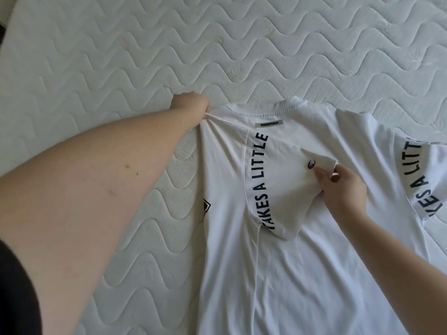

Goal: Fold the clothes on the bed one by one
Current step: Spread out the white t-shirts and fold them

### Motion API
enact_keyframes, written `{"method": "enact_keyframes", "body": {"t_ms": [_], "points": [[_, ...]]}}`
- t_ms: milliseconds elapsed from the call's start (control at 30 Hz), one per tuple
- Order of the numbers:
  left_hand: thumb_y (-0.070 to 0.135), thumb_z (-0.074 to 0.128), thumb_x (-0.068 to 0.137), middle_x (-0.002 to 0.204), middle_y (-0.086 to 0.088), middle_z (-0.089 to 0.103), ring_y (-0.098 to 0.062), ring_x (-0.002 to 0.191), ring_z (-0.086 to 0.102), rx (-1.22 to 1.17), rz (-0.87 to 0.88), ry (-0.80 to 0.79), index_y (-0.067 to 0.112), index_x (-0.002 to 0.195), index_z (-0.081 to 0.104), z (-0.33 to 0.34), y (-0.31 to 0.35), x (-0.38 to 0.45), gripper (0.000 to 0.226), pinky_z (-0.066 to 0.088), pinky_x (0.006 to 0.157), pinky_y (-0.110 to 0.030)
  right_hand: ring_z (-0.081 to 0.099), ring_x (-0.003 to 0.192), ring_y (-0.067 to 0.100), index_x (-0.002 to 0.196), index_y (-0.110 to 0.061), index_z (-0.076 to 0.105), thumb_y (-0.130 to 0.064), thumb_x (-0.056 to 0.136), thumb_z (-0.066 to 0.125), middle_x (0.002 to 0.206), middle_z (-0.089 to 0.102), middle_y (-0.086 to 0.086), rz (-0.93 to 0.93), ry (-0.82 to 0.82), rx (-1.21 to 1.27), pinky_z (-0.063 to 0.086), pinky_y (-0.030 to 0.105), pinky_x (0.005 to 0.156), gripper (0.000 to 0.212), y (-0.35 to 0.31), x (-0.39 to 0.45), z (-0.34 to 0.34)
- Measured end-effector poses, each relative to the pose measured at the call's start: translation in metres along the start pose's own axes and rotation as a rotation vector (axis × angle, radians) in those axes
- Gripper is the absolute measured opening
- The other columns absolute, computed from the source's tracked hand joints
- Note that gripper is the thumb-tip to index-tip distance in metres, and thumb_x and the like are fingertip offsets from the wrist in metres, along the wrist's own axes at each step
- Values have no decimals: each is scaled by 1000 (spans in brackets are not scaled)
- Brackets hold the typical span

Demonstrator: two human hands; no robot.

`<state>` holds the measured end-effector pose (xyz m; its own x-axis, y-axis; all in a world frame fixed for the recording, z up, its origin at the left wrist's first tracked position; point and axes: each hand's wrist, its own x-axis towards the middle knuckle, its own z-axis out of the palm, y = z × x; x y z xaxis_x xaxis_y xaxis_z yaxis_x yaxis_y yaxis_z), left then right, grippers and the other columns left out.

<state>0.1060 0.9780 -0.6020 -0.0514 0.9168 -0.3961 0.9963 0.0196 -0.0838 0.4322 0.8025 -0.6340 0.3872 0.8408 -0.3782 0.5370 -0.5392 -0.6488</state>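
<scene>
A white T-shirt (302, 262) with black lettering down its sleeve seams lies back-up on the bed, collar (287, 108) pointing away from me. Its left side is folded in over the body, the left sleeve (285, 189) lying across the back. My left hand (191, 105) grips the folded shoulder corner at the shirt's upper left. My right hand (343, 187) pinches the cuff of the folded-in sleeve, close to a small red and blue logo (311, 163). The right sleeve (416, 170) lies spread out toward the right edge of the view.
The white quilted mattress (121, 68) with wavy stitching fills the view behind and to the left of the shirt. Its left edge shows at the far upper left, with a dark strip beyond it. No other clothes are in sight.
</scene>
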Motion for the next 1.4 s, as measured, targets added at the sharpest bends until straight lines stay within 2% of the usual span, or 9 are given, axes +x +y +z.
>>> {"method": "enact_keyframes", "body": {"t_ms": [167,300,467,633,733,833,1133,1300,1400], "points": [[11,47,96,120,-18,59,-36,110,56,-97,23,7,12,113,61,16,1,1,22,40,83,-33,61,49,1,97,-29,61,-48,87,65,71,70,-11,-25,-187,-68,40,25,50,22,1,4,-2],[27,54,97,118,-17,60,-31,101,57,-538,-92,113,9,124,45,27,1,-13,35,40,81,-32,65,66,7,107,-30,58,-47,82,73,80,72,-11,13,-280,-78,45,27,58,33,5,-3,-9],[51,66,85,129,-16,56,-34,112,60,-903,-435,50,3,127,41,52,7,-62,69,52,92,-42,55,74,17,102,-21,53,-42,89,65,77,58,-5,-58,-1,-80,34,28,56,27,9,-52,-8],[50,71,82,117,-12,62,-30,107,59,-780,-391,-20,5,116,50,89,27,-158,60,41,77,-26,64,65,8,83,-24,62,-43,92,61,66,66,-8,-103,-253,-77,46,23,58,22,7,-126,25],[44,74,81,112,-12,61,-31,104,60,-807,-398,-64,5,113,51,112,39,-210,55,42,76,-31,61,75,-2,104,-29,58,-38,92,62,86,66,-14,-42,-343,-6,43,11,64,16,10,-161,44],[33,72,85,120,-15,58,-33,111,56,-783,-401,-59,2,117,50,126,49,-232,49,42,87,-35,62,97,11,132,-21,49,-28,92,64,109,63,-5,0,-386,97,47,24,83,43,10,-179,55],[9,54,93,117,-17,67,-33,108,61,-925,-433,-4,7,117,63,143,16,-228,26,49,92,-37,62,103,14,140,-17,45,-29,91,66,113,65,-3,117,-428,205,50,32,88,54,2,-181,63],[33,53,95,103,-14,69,-32,97,63,-971,-465,71,11,99,64,135,20,-221,25,46,77,-33,60,115,21,136,-12,52,-21,91,67,123,63,4,317,-454,554,47,39,105,49,-10,-174,72],[44,62,90,91,-12,70,-32,90,65,-946,-456,70,7,93,66,129,27,-214,37,42,68,-29,59,97,22,114,-7,60,-21,93,65,106,61,6,343,-495,587,50,40,96,26,-14,-173,78]]}}
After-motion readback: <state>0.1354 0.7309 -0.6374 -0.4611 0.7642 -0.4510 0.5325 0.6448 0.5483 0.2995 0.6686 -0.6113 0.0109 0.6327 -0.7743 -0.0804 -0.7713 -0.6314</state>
